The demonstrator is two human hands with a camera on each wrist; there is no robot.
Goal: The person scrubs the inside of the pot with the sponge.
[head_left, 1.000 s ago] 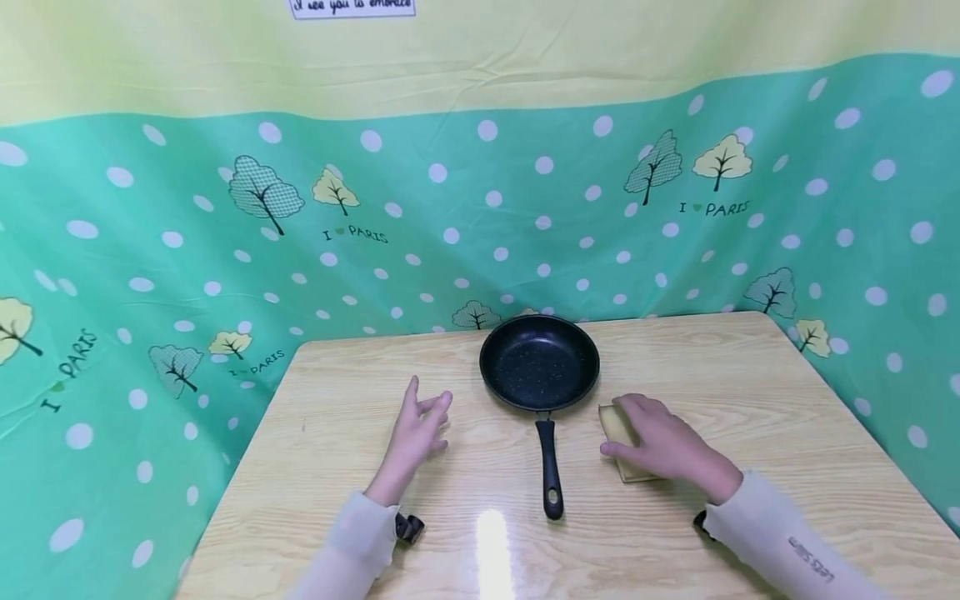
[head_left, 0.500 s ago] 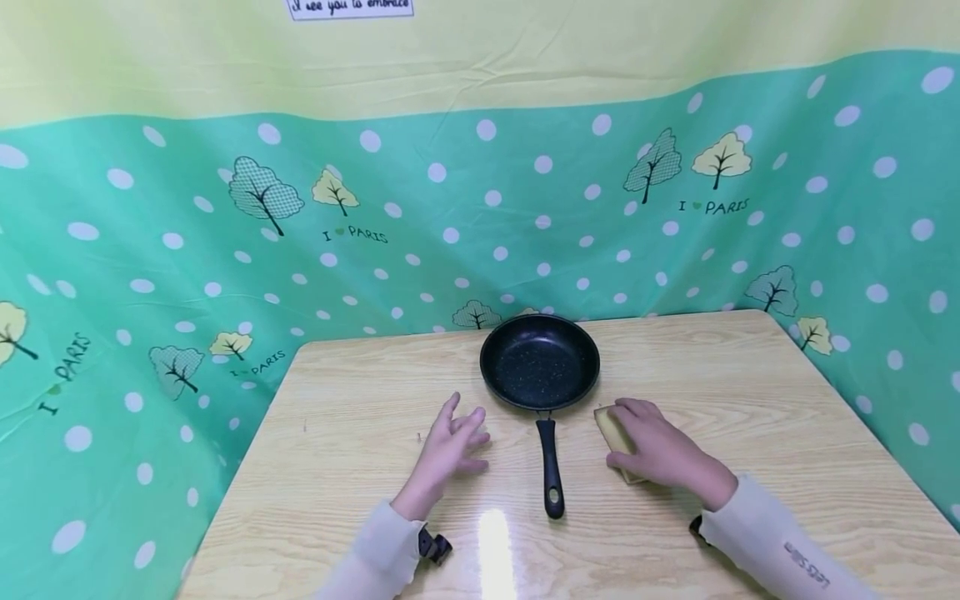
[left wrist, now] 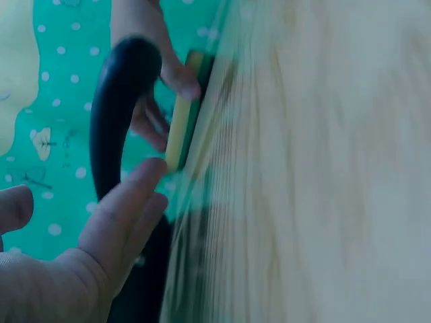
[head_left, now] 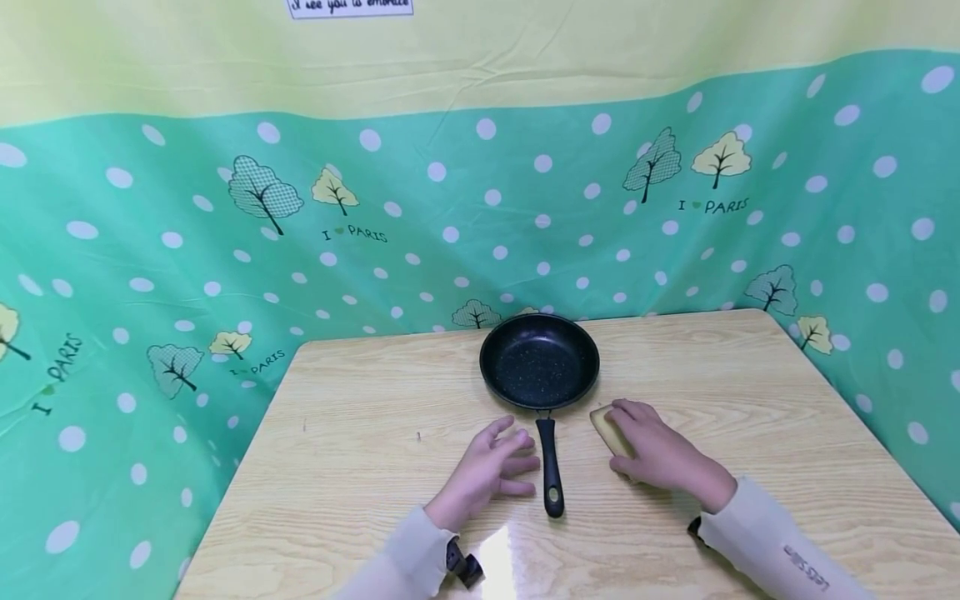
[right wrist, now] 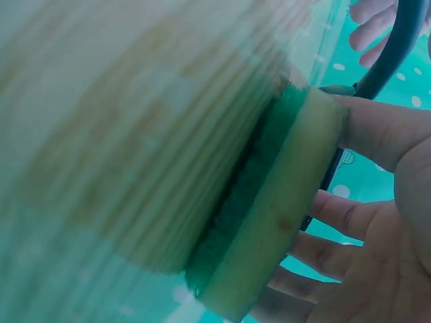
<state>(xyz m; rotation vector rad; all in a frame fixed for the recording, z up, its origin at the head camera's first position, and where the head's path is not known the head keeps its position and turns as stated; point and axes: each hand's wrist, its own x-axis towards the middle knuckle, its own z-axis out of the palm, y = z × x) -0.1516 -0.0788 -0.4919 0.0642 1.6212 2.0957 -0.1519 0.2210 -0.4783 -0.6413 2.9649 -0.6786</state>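
A black frying pan lies near the back of the table, its handle pointing toward me. My left hand is just left of that handle, fingers spread and apart from it in the head view. To the right of the handle, my right hand grips a sponge between thumb and fingers, low at the table. The right wrist view shows the sponge's yellow foam and its green scouring layer, which faces the table. Part of the sponge is hidden under the right hand in the head view.
The pale wooden table ends at a green dotted curtain behind and at the sides. A small dark speck lies on the tabletop left of the pan. Black wrist straps are at both cuffs.
My left hand has moved right and toward me, up to the pan handle. My right hand has closed on the sponge, which has shifted slightly left and turned a little. The pan has stayed put.
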